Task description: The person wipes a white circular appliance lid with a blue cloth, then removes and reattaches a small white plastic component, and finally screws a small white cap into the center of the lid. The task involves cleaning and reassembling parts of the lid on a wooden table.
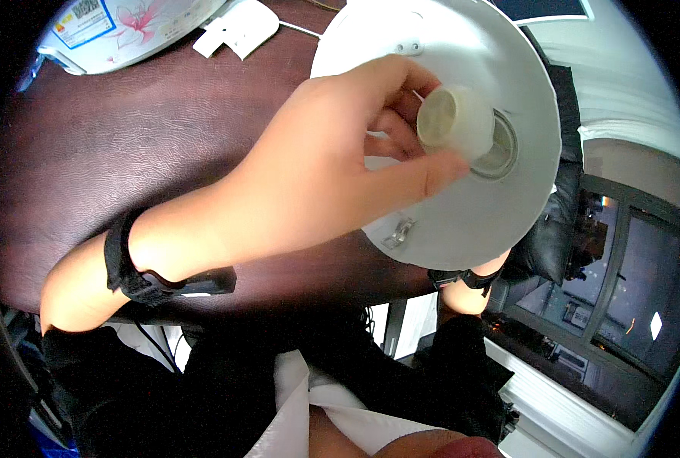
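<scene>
My left hand (336, 156) comes across from the left and holds a short, translucent whitish cylindrical cap (458, 122) between thumb and fingers. The cap is a little blurred. Just behind it is a large white round shell (447, 225), its hollow side facing me. A ringed round fitting (500, 149) sits in the shell's middle, partly covered by the cap and fingers. Near its lower edge is a small metal clip (399, 233). My right forearm (466, 296) reaches up behind the shell, which hides my right hand and its fingers.
A dark brown leather-like tabletop (126, 130) lies beneath. At its far left stands a white appliance with a pink flower print (138, 27). Beside that lies a white plastic piece (241, 30) with a cable. On the right are a black cushion (542, 240) and a window (622, 282).
</scene>
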{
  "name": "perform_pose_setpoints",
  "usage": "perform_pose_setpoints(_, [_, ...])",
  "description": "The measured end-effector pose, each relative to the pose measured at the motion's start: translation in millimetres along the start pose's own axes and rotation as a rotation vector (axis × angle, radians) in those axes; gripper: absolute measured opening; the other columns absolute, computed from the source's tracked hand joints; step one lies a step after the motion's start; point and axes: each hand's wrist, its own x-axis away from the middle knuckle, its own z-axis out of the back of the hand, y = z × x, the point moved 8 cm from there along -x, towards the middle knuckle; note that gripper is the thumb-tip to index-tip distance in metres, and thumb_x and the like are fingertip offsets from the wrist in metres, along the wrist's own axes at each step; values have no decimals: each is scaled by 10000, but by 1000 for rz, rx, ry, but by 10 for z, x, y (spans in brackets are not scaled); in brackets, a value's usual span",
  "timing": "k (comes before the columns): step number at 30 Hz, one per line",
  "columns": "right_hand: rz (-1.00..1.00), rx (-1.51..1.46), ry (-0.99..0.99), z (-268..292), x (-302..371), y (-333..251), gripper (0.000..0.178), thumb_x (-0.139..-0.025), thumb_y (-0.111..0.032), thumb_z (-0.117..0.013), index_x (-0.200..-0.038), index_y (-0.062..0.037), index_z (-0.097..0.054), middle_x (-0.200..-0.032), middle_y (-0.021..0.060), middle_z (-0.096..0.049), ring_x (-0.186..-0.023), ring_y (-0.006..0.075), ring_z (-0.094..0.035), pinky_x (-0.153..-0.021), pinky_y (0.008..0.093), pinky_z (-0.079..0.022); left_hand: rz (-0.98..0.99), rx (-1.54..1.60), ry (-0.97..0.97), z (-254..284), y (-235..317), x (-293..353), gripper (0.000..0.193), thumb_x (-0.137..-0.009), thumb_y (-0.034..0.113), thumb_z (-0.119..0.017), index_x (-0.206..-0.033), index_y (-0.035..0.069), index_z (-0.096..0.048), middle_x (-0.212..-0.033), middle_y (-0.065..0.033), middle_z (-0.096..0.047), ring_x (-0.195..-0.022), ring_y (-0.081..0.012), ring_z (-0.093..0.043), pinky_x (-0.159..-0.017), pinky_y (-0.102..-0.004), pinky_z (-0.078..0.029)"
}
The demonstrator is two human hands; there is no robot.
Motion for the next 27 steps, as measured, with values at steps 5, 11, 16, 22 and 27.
perform_pose_setpoints(5, [-14, -48, -136, -137, -71, 12, 504, -895, -184, -599, -1335, 30, -475, -1233, 160, -609, -1068, 221, -628, -902, 331, -517, -2, -142, 24, -23, 76, 7, 506, -810, 36, -755, -1240, -19, -493, -1076, -77, -622, -955, -115, -623, -837, -262, -524])
perform_pose_setpoints(11, [8, 3, -145, -239, -69, -35, 514, -901, -162, -600, -1354, 31, -451, -1233, 155, -608, -1068, 216, -628, -906, 327, -517, -17, -227, 29, -28, 92, 10, 498, -796, 50, -774, -1213, -6, -509, -1029, -48, -629, -896, -95, -610, -774, -246, -523])
perform_pose_setpoints(16, [47, -19, -164, -245, -66, -14, 497, -914, -151, -598, -1356, 20, -447, -1227, 146, -611, -1065, 218, -627, -903, 330, -517, -52, -236, 41, -21, 74, 16, 496, -783, 72, -791, -1189, 0, -516, -1006, -43, -634, -878, -88, -600, -744, -245, -523])
perform_pose_setpoints(22, [51, 190, -50, -253, -44, -59, 438, -913, -42, -572, -1339, -8, -472, -1215, 129, -617, -1056, 203, -624, -897, 329, -517, -81, -247, 77, -32, 136, 26, 460, -761, 83, -811, -1132, 4, -551, -962, -46, -642, -845, -88, -607, -699, -245, -535])
perform_pose_setpoints(27, [71, 302, 29, -111, -19, -44, 413, -913, -51, -584, -1314, -12, -492, -1204, 119, -623, -1045, 196, -624, -889, 326, -518, -101, -256, 70, -6, 118, 1, 450, -725, 114, -841, -1073, 8, -577, -926, -39, -645, -789, -78, -608, -658, -225, -532])
